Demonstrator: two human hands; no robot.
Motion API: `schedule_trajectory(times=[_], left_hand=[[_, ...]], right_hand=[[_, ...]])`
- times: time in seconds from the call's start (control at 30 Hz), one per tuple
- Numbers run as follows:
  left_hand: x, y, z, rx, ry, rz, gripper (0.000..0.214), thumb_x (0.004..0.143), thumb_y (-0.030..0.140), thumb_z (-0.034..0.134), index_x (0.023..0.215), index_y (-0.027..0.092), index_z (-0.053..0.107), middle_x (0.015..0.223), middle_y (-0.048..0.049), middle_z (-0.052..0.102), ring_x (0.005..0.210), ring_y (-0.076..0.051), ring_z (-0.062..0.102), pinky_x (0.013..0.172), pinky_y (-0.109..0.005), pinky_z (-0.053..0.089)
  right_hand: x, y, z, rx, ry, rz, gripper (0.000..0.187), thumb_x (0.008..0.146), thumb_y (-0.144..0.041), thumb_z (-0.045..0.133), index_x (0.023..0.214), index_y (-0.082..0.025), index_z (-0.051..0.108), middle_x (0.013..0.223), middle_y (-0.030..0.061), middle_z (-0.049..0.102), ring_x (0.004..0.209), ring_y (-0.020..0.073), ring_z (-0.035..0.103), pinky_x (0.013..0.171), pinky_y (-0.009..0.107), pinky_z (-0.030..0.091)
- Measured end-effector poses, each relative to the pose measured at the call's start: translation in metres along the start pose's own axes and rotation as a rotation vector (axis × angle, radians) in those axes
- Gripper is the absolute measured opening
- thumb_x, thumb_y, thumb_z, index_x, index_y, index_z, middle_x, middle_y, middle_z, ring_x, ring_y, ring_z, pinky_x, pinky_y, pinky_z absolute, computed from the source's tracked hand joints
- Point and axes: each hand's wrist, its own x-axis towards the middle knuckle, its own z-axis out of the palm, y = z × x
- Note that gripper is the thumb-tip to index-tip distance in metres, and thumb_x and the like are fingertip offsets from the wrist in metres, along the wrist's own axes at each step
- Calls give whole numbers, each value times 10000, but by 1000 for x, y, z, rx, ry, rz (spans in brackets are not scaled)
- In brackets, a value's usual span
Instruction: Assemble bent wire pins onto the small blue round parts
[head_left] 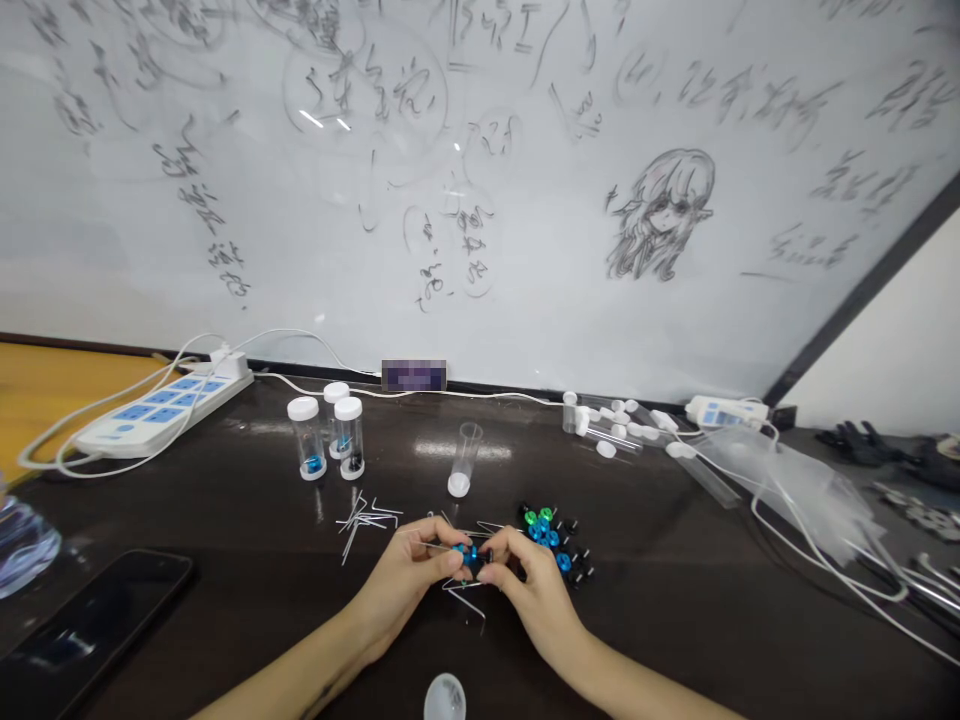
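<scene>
Away from the back edge of the worktop (675,620), the left hand (409,568) is pinching a blue part (470,555) in narrowed fingers, and the right hand (530,582) is holding its right end between fingertips; knobs (553,538) are lying just rightward, and capped tubes (308,440) are standing nearer that edge.
</scene>
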Motion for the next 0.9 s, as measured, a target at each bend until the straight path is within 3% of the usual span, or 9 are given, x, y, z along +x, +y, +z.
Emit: schedule_trajectory(times=[0.17, 0.23, 0.3, 0.37, 0.67, 0.9], left_hand=[[-1, 1, 2, 4, 1, -5, 101, 725, 171, 710, 815, 147, 672, 720, -18, 666, 678, -122, 584, 711, -246, 420], [-1, 1, 1, 5, 17, 7, 93, 733, 178, 704, 816, 150, 675, 723, -17, 661, 684, -120, 578, 728, -245, 420], [0, 1, 1, 1, 41, 22, 83, 735, 184, 703, 808, 153, 679, 748, -19, 659, 691, -118, 575, 742, -246, 422], [0, 1, 1, -6, 57, 37, 68, 736, 188, 702, 793, 156, 682, 758, -18, 654, 691, -117, 571, 744, -247, 426], [0, 2, 0, -39, 87, 48, 69, 735, 195, 707, 793, 160, 689, 842, -27, 650, 748, -129, 588, 781, -259, 447], [1, 0, -2, -55, 107, 71, 67, 735, 178, 707, 796, 164, 683, 859, -29, 644, 807, -151, 596, 800, -276, 460]], right_hand=[[-2, 6, 1, 21, -55, -15, 458, 982, -332, 359, 604, -162, 554, 570, -13, 523, 551, 125, 501, 555, 224, 363], [-3, 2, 0, 25, -13, -26, 445, 992, -353, 318, 704, -164, 600, 597, -9, 527, 575, 132, 511, 575, 231, 377], [-4, -3, -1, 39, 26, -28, 274, 972, -358, 388, 969, -183, 598, 684, -9, 546, 624, 142, 525, 599, 233, 401], [-4, -9, -3, 33, 41, -48, 213, 954, -342, 442, 1068, -208, 561, 771, 1, 565, 702, 156, 544, 651, 243, 422], [-6, -8, -2, -98, 13, -141, 264, 948, -233, 443, 1180, -241, 569, 934, 44, 606, 887, 196, 564, 825, 305, 442], [-6, -3, 1, -88, 16, -148, 396, 960, -177, 372, 1341, -279, 410, 971, 32, 591, 778, 161, 568, 779, 297, 463]])
